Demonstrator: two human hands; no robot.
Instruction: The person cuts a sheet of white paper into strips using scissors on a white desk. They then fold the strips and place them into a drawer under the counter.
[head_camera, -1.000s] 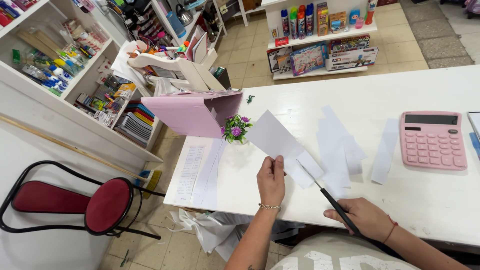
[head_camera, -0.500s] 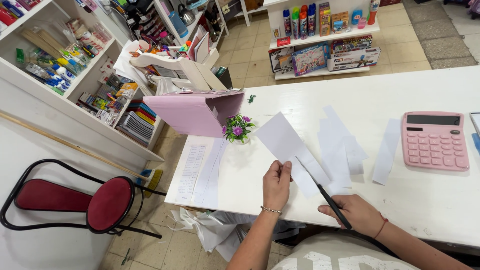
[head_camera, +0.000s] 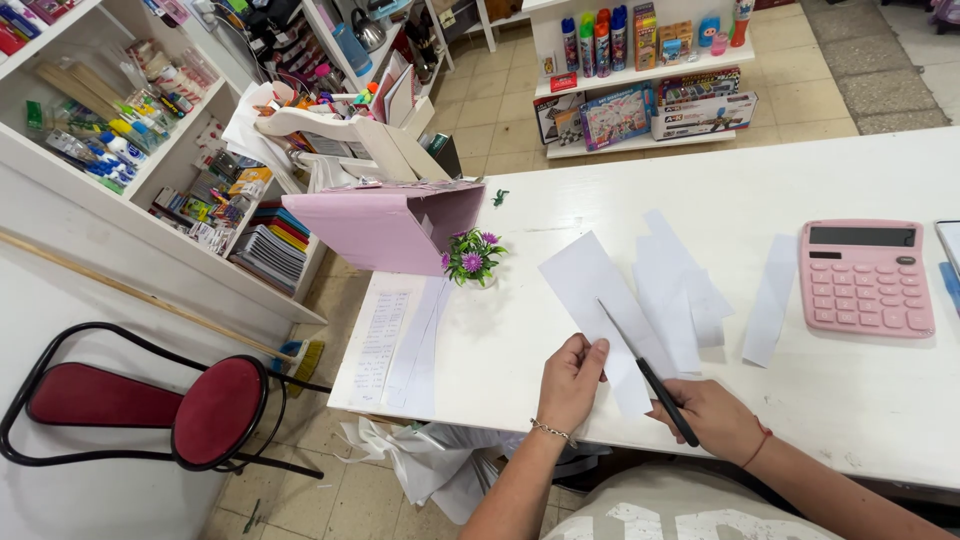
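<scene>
**Layout of the table**

A sheet of paper (head_camera: 600, 310) is laid near the front edge of the table (head_camera: 820, 190), with the left hand (head_camera: 570, 380) set on its left side and the scissors (head_camera: 645, 375) run across it from the right hand (head_camera: 710, 415). Just right of the sheet, several paper strips (head_camera: 680, 295) are overlapped, and one strip (head_camera: 770, 300) is placed further right, beside the calculator (head_camera: 865, 277) near the right edge. A small potted plant (head_camera: 472, 256) is placed left of the sheet, in front of a box (head_camera: 395, 225) at the back left corner. A printed list (head_camera: 378, 335) is laid along the left edge. A stool (head_camera: 150, 405) is found on the floor left of the table, shelves (head_camera: 640, 75) behind it.
</scene>
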